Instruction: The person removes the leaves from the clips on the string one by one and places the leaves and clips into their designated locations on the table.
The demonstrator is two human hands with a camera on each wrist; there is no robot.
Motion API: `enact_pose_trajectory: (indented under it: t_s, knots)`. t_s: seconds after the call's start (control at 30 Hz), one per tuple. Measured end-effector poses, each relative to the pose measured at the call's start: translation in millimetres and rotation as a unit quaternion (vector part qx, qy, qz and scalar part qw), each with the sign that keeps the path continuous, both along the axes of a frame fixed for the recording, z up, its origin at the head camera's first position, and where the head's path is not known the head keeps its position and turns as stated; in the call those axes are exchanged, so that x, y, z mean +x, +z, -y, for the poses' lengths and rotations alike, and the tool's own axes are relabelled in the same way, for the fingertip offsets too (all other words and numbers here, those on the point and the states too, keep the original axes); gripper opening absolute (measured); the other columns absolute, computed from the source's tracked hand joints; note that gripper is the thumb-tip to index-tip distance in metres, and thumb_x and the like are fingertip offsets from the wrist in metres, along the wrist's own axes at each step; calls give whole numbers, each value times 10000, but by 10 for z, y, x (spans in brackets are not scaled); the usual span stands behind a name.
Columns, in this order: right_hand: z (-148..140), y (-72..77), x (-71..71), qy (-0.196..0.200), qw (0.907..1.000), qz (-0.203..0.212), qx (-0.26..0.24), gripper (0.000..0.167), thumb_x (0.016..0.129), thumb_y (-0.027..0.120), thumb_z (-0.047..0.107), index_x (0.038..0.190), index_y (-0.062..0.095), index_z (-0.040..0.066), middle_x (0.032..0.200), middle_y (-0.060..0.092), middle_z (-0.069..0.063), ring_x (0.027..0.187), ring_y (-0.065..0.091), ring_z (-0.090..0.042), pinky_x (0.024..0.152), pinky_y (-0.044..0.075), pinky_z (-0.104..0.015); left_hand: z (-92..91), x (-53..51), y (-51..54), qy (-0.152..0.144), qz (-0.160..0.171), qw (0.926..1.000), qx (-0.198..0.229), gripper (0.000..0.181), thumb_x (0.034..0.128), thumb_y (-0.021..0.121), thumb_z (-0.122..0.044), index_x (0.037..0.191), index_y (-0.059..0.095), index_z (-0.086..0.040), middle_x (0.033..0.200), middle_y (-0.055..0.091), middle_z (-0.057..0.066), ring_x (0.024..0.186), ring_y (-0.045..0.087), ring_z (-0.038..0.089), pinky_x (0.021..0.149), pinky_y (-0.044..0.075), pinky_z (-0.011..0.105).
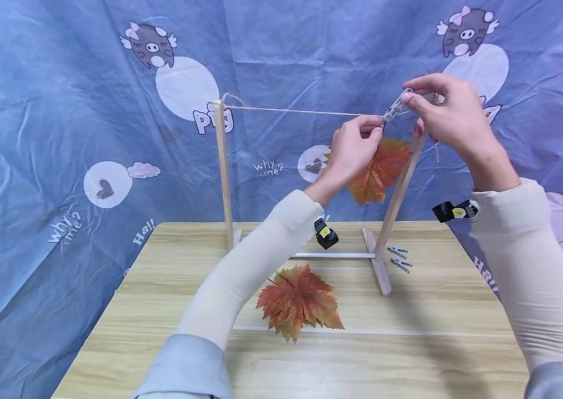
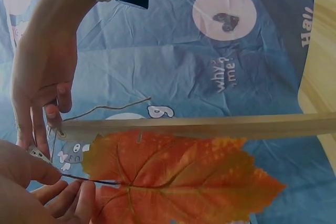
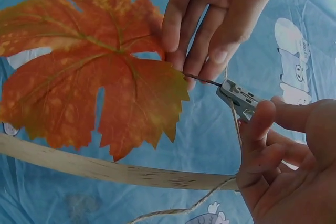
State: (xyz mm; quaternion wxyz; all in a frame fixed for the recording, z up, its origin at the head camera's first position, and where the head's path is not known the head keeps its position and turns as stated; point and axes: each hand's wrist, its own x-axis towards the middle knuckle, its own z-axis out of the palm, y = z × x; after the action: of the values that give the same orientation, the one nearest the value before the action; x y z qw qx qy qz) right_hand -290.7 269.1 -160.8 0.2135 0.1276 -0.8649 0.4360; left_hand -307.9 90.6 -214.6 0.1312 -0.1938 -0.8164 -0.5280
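An orange artificial maple leaf (image 3: 89, 66) hangs below the string (image 1: 301, 112) near the right post. My left hand (image 1: 353, 145) pinches its dark stem (image 2: 89, 179) between thumb and fingers. My right hand (image 1: 456, 113) holds a grey clothespin (image 3: 239, 98) by its tail end, thumb against fingers. In the right wrist view the clothespin's nose sits at the string, touching the stem's tip. Whether it grips both is too small to tell. A second red-orange maple leaf (image 1: 301, 302) lies on the table below my left forearm.
The string runs between two wooden posts, left (image 1: 224, 172) and right (image 1: 401, 194), joined low down by a white rod (image 1: 333, 255). Two more clothespins (image 1: 400, 258) lie beside the right foot (image 1: 378, 271) on the wooden table (image 1: 162, 310). A blue printed cloth (image 1: 271, 55) hangs behind.
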Motion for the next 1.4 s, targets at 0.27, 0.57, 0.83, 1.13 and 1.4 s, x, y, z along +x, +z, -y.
enact_pose_trajectory:
  t_s: [0.27,0.57,0.83,1.13,1.4]
  knots:
    - [8,-25,18,73,9995,96,-292,374,1022,729,334,1343,694,146,873,692,170,460,621,-78,420,428,-197,-53,-12,-8,-77,-94,9999,-47,191,1070,657,-196,1222,760,-144,1084,803,-62,984,713,-10,806,499,80]
    - [17,5,17,148,9985,168,-496,335,1021,736,291,1329,717,161,810,708,186,456,616,-82,399,405,-199,-76,-10,29,59,-244,9997,-25,149,1050,700,-220,1147,783,-144,1010,811,-68,919,714,-30,785,490,78]
    - [10,6,8,422,9948,18,-928,119,1004,754,172,1099,772,240,747,711,141,447,601,-75,390,403,-187,-55,0,35,42,-189,9998,-3,126,1053,698,-217,1129,782,-161,1000,807,-72,909,713,-20,753,505,98]
    - [47,8,4,440,9893,-155,-1380,115,970,779,86,1019,804,187,740,725,111,426,567,-84,417,430,-184,-16,-14,44,136,-152,9998,23,115,1045,710,-223,1115,789,-175,975,807,-87,889,712,-34,740,510,93]
    - [91,26,6,324,9864,-455,-1549,84,956,787,61,1026,791,108,766,716,88,401,536,-78,448,493,-171,72,-48,30,180,-347,9991,163,113,1025,726,-205,1096,786,-139,981,818,-42,854,723,-11,744,496,85]
